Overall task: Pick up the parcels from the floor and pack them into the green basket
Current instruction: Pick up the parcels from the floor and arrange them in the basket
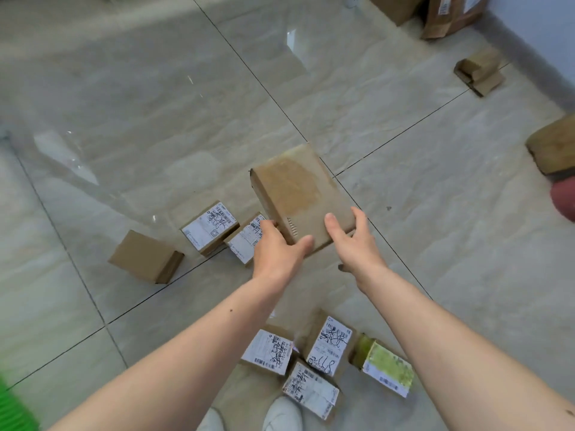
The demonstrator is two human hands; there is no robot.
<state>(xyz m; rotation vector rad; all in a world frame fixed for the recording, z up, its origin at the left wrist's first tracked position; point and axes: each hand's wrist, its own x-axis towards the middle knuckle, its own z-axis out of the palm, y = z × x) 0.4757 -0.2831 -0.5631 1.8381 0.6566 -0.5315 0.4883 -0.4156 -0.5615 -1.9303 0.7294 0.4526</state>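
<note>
A flat brown cardboard parcel (298,191) is held above the tiled floor at the centre of view. My left hand (277,247) grips its near left corner, thumb on top and fingers underneath. My right hand (354,241) holds the near right edge with the thumb on top. Only a sliver of the green basket (14,405) shows at the bottom left corner. Three small parcels lie on the floor left of my hands: a plain brown one (146,256) and two labelled ones (210,228), (245,241). Several labelled parcels (329,345) lie near my feet.
More brown boxes stand along the far right wall (451,14), with a small one (479,71) and a larger one (553,147) on the floor at right. A reddish object (564,197) sits at the right edge. My white shoes (281,413) are at the bottom.
</note>
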